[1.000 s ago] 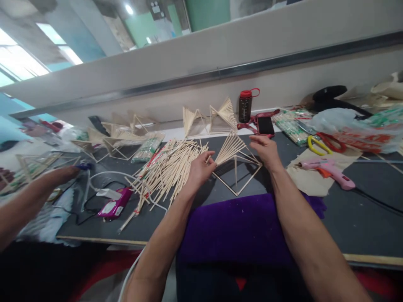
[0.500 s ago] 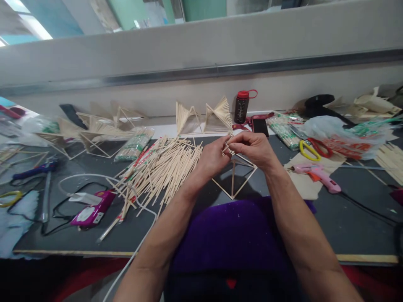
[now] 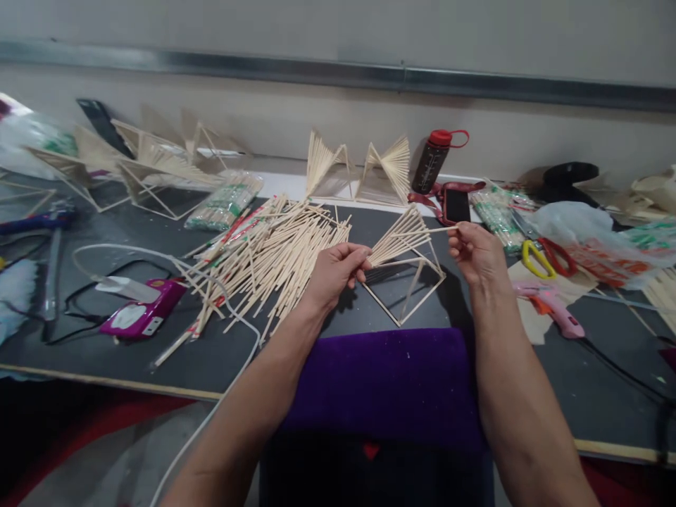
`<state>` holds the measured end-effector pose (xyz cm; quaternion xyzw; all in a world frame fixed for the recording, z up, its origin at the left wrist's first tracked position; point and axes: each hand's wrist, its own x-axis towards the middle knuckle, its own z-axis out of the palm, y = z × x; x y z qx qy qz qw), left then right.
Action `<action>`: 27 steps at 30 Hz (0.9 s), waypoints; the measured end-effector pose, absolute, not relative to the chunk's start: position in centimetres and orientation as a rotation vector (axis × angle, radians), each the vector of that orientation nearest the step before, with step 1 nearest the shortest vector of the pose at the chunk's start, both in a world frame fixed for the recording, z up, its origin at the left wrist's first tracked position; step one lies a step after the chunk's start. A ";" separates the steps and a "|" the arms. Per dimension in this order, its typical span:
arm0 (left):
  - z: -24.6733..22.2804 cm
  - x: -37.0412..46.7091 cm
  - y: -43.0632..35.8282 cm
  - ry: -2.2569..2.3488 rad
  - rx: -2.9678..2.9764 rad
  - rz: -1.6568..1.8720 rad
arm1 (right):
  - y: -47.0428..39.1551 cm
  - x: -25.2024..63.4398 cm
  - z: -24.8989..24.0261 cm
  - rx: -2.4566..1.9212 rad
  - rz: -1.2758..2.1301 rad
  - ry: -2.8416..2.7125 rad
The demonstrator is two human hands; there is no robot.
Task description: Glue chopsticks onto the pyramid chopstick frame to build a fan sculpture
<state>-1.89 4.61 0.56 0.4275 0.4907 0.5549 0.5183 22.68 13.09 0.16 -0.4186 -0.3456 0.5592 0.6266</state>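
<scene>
Between my hands is a frame of thin wooden sticks (image 3: 422, 294), with a fan of sticks (image 3: 398, 232) rising from it. My left hand (image 3: 338, 271) pinches at the left end of the fan, where its fingertips hide the stick ends. My right hand (image 3: 478, 253) is closed on the right end of a single wooden stick (image 3: 441, 229), which runs leftward across the fan toward my left hand. A large heap of loose sticks (image 3: 288, 257) lies just left of the frame.
Finished-looking stick models (image 3: 330, 162) stand along the wall beside a red-capped bottle (image 3: 433, 158) and a phone (image 3: 455, 205). At right lie yellow-handled scissors (image 3: 536, 259) and a pink glue gun (image 3: 560, 313). A magenta device (image 3: 142, 310) with a white cable (image 3: 232, 303) sits at left.
My hands have moved apart, the right one going right with a stick end. The fan of sticks, earlier behind my hands, now shows. The view has tilted down.
</scene>
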 end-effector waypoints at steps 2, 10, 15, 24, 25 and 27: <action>-0.2 -2.0 4.5 1.181 0.985 1.342 | 13.1 22.5 0.1 -0.974 1.297 -0.808; -0.4 -1.6 4.3 1.195 1.092 1.412 | 12.4 21.5 0.4 -0.987 1.286 -0.877; -0.1 -0.5 4.1 1.232 1.239 1.410 | 12.2 21.3 0.5 -0.950 1.293 -0.920; 0.5 -0.5 3.7 1.142 1.231 1.322 | 11.9 21.3 0.7 -0.935 1.293 -0.946; 0.5 -0.6 3.6 1.109 1.210 1.301 | 11.9 21.2 0.8 -0.934 1.296 -0.953; 0.6 -0.6 3.5 1.072 1.193 1.269 | 11.8 21.2 0.8 -0.925 1.300 -0.971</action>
